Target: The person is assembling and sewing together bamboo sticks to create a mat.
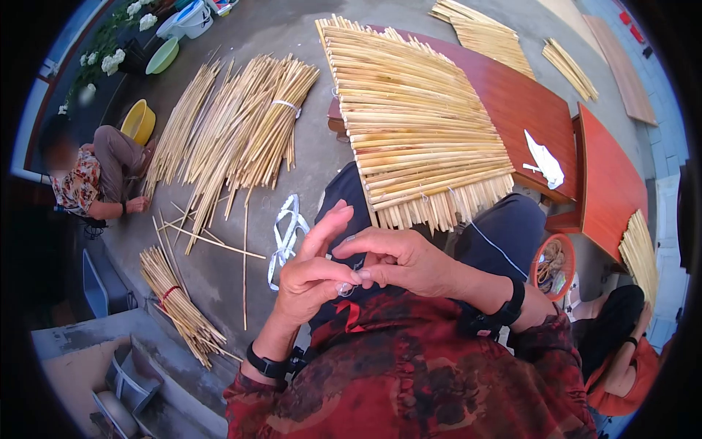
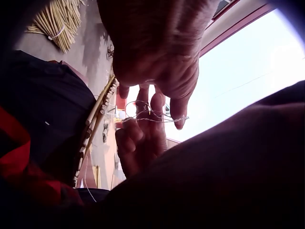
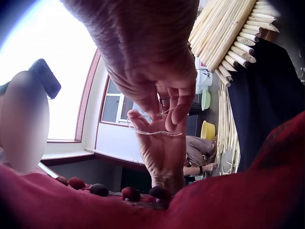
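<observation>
Close together before the chest, both hands work a thin white string (image 3: 157, 133). My left hand (image 1: 306, 274) pinches it between thumb and fingers, with the index finger raised. Thumb and fingers of my right hand (image 1: 406, 256) meet the left fingertips and pinch the string too. Twisted loops of it cross between the fingers in both wrist views. Past the hands, a mat of pale sticks (image 1: 420, 121) tied side by side leans from the knees onto a red table (image 1: 537, 110). From its near edge a white cord (image 1: 486, 238) trails to the right.
Loose stick bundles (image 1: 241, 124) lie on the floor at left, with a smaller tied bundle (image 1: 175, 300) nearer. A white strap (image 1: 284, 238) lies by the left knee. At right stand an orange basket (image 1: 553, 267) and a seated person (image 1: 621, 366); another person (image 1: 80, 179) sits far left.
</observation>
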### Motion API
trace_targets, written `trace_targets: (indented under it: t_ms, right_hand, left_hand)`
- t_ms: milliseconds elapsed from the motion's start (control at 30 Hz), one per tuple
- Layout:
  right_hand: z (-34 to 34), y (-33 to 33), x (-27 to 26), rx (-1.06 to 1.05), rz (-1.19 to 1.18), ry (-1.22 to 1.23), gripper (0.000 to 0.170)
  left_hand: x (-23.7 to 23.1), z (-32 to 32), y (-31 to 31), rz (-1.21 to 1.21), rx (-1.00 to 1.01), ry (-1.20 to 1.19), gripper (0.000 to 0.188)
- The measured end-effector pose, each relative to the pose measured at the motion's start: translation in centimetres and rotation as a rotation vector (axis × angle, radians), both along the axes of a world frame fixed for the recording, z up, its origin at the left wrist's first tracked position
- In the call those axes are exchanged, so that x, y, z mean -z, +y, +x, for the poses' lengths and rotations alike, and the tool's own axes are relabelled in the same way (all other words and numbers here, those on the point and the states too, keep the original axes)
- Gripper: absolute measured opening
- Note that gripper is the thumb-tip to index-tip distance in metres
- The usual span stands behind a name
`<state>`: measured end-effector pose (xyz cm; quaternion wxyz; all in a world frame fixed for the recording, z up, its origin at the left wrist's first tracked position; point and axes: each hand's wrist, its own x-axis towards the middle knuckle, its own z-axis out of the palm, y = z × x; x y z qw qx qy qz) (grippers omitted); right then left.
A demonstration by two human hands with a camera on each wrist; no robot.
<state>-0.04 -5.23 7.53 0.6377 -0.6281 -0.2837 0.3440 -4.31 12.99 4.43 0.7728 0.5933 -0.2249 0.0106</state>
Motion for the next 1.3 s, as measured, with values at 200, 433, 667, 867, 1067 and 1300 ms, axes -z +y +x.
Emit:
trace_targets:
  t_ms: [200,433,667,867,1067,1300]
  right_hand:
    - [0.7,-1.4,0.8,-0.151,-0.149,-0.1,0.009]
    - [0.1,-2.3,-0.4,-0.019,-0.304,0.221,0.008]
    - [0.8,-1.4,-0.8,0.103,-0.352,-0.728,0.011]
    - [1.7,-1.1,-1.7,0.142,-0.406,-0.775,0.011]
    - [2.0,-2.7,-1.5,0.2,-0.346,0.0,0.011]
    - [1.3,-3.9,0.6,0.343,-0.054,0.253,0.022]
  left_hand:
    - [1.2,-0.9,1.0,-0.085,0.236,0.168,0.008]
    - [2.5,-1.4,1.4,0.093,0.257,0.223,0.016]
    - [1.3,-0.3,1.8,0.111,-0.062,0.369,0.031]
    - [-1.2,-0.1,-0.7,0.034,0.043,0.626,0.032]
    - [-1.5,0.9,-1.3,0.22,0.003,0.594,0.007]
    - [-1.2,1.8,-1.6,-0.088,-0.029,0.737,0.008]
